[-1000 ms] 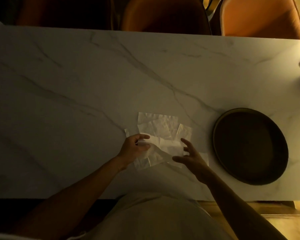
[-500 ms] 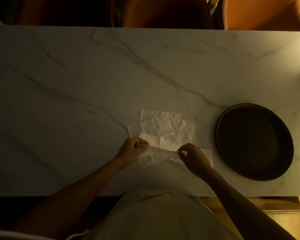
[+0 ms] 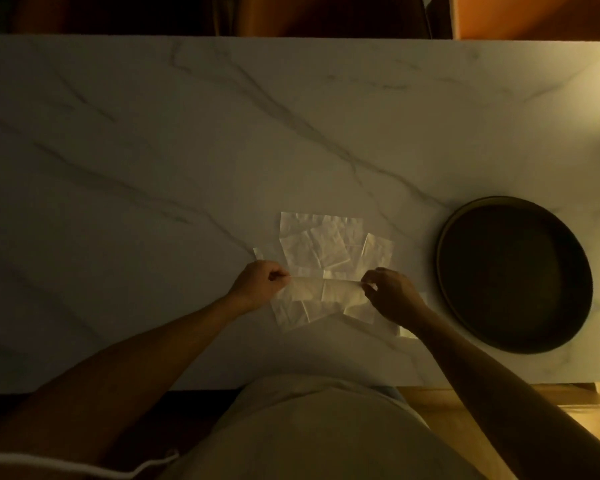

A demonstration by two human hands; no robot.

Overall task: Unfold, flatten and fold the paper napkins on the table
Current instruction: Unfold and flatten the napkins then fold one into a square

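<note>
Several thin white paper napkins lie overlapped on the marble table, near its front edge. One napkin is stretched between my hands just above the pile. My left hand pinches its left end. My right hand pinches its right end. More napkin pieces show under and in front of my hands, partly hidden by my right wrist.
A dark round tray sits on the table to the right of the napkins. Brown and orange chair backs stand along the far edge. A wooden floor shows past the table's near right edge.
My right hand was open beside the pile; it has closed on the napkin's right end. Both hands now hold the napkin taut between them, a little farther apart.
</note>
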